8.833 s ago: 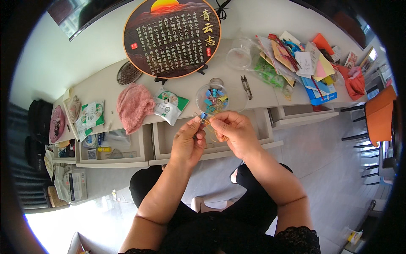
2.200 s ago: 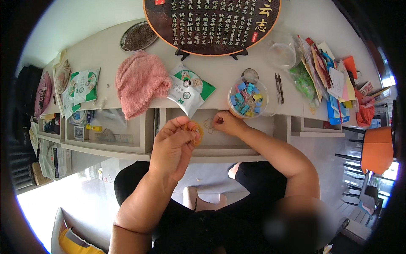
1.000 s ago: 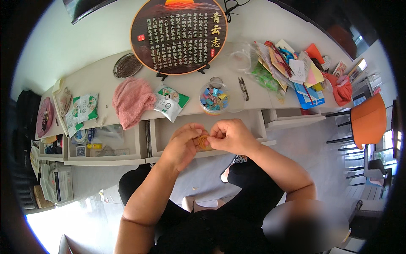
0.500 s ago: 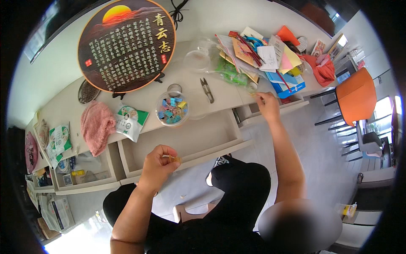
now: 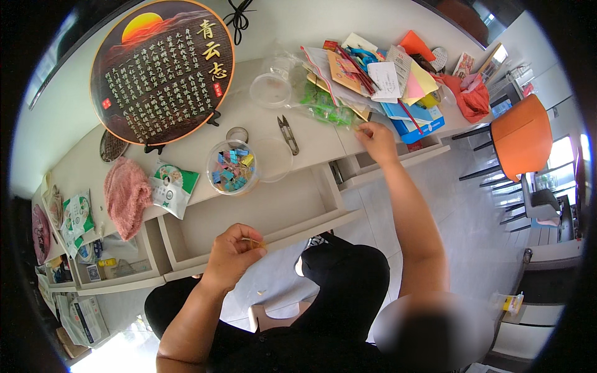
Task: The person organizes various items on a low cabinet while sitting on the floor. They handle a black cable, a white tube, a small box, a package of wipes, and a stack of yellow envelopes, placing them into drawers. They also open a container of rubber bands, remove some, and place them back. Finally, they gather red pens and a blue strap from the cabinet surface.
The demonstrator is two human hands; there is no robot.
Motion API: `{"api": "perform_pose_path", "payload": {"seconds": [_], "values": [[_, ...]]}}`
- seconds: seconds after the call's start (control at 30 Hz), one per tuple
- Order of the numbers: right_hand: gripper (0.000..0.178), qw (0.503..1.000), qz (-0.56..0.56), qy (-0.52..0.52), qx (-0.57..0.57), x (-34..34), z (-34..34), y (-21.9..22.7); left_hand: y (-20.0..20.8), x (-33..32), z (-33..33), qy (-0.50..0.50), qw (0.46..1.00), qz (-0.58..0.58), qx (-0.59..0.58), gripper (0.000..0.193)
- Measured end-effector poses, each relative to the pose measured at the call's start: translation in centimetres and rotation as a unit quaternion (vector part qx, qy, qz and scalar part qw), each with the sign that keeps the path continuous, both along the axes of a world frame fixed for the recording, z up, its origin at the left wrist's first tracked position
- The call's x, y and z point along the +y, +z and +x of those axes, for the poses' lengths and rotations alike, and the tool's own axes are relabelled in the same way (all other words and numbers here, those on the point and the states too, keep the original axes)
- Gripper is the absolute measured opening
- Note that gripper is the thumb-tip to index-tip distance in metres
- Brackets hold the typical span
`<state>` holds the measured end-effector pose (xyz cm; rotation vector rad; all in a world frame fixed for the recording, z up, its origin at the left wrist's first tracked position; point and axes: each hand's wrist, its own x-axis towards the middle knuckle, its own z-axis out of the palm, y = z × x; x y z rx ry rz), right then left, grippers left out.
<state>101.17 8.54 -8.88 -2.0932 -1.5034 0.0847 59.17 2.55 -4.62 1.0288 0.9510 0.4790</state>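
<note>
My left hand [image 5: 231, 258] is raised in front of the open drawer [image 5: 261, 214], its thumb and fingers pinched on a few thin yellow rubber bands [image 5: 256, 243]. My right hand [image 5: 377, 143] reaches to the desk's right part, fingertips pressed together beside the green plastic packaging [image 5: 329, 110]. A small yellowish bit shows at those fingertips, too small to name. Between the hands on the desk stands a clear round tub [image 5: 232, 166] of colourful binder clips. Its transparent lid [image 5: 273, 160] lies beside it, near thread snips [image 5: 288, 134] and a roll of tape [image 5: 237, 134].
Papers and envelopes [image 5: 385, 81] are heaped over a blue box [image 5: 423, 129] at the right. A round plaque [image 5: 163, 78] stands at the back left. A pink cloth [image 5: 126, 198] and a green-white packet [image 5: 174, 188] lie at the desk's front. An orange chair [image 5: 522, 140] stands farther right.
The whole view has shifted slightly, so the desk appears farther left. My right hand has moved a little closer to the packaging and pile. My left hand keeps its pinch.
</note>
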Motion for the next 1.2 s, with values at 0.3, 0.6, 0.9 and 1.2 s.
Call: {"api": "perform_pose_path", "payload": {"seconds": [0.3,0.6,0.9,1.2], "values": [[0.015,0.999,-0.019,0.025,0.017,-0.5,0.2,-1.1,0.0,0.6,6.3,0.058,0.982,-0.130,-0.125,0.021],[0.026,0.994,-0.006,-0.043,0.105,-1.3,-0.5,0.0,0.3,3.6,17.5,0.103,0.965,-0.168,-0.170,0.019],[0.021,0.989,-0.020,-0.065,0.134,-1.3,-0.8,1.1,-2.0,9.4,26.0,0.146,0.963,-0.143,-0.176,0.024],[0.017,0.998,0.023,-0.053,-0.015,-1.0,-0.6,-0.9,-3.8,9.3,26.4,0.162,0.966,-0.116,-0.165,0.020]]}}
